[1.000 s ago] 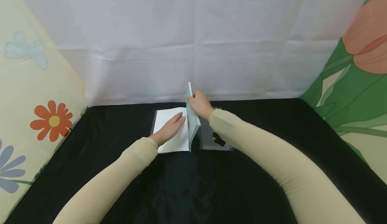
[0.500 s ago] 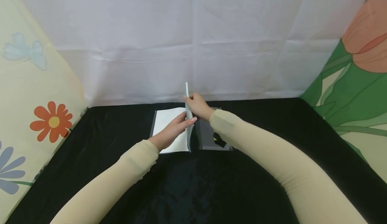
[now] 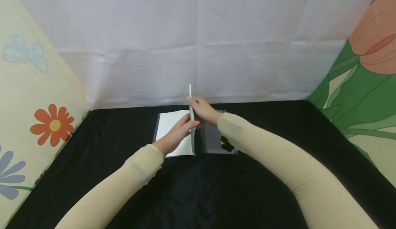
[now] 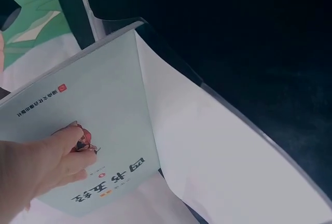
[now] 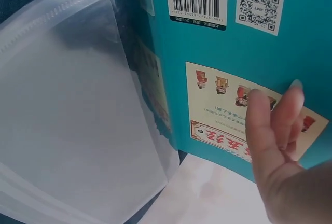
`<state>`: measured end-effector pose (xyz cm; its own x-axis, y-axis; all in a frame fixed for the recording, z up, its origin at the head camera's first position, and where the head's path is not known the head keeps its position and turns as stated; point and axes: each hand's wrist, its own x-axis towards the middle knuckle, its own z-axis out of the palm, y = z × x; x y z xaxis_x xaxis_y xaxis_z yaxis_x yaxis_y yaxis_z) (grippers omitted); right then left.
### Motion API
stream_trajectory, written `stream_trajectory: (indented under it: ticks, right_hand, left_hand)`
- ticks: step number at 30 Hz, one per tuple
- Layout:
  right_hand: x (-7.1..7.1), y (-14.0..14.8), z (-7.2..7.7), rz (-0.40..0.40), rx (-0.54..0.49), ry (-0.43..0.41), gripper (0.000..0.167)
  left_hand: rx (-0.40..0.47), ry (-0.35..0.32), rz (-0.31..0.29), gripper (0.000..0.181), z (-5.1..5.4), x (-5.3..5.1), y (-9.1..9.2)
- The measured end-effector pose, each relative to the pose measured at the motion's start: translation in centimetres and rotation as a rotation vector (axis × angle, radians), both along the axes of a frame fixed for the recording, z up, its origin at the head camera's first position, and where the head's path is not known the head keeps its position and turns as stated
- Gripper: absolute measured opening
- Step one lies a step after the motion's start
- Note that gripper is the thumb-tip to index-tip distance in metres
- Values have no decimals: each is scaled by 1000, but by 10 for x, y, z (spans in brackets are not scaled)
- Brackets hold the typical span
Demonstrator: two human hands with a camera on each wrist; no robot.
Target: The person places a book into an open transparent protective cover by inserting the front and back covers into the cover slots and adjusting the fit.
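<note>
A slim, paper-covered teal-and-mint book (image 4: 109,102) stood nearly upright, edge-on to the head view, at the far middle of a table draped in black cloth (image 3: 120,136). The right hand (image 3: 205,111) pinched it from the right, its thumb laid across the narrow edge. In the right wrist view, fingers touched the teal face over a cream printed panel (image 5: 215,107) with a row of small figures; a barcode (image 5: 197,0) and a square QR code (image 5: 259,9) were printed above. The left hand (image 3: 173,138), lower and nearer, also grasped the book, one digit crossing its edge; the left wrist view showed bent fingers against the mint face, which bore dark Chinese characters and a small red seal (image 4: 62,87).

Left of the book lay a white paper sheet (image 3: 168,122) with a dark left margin, partly covered by the left hand. To the right, a transparent plastic cover (image 3: 216,141) appeared grey over the cloth, its far part hidden by the right hand and its pale cream sleeve (image 3: 263,139). Beyond the table hung a creased white curtain (image 3: 139,23), flanked on the left by a cream panel with an orange flower (image 3: 55,125) and on the right by green leaves (image 3: 371,98) and a salmon bloom (image 3: 375,40).
</note>
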<state>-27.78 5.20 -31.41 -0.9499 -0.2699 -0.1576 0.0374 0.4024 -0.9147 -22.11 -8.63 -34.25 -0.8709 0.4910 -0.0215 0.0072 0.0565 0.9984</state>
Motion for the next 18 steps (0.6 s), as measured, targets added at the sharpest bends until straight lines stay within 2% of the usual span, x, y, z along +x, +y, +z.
stream_trajectory:
  ticks: [8,18]
  right_hand:
    - [1,6,-3,36,-17,-14,47]
    - [2,7,-6,29,-47,-60,52]
  left_hand:
    - [13,0,1,59,-4,-1,0]
    - [38,0,4,60,-6,0,-3]
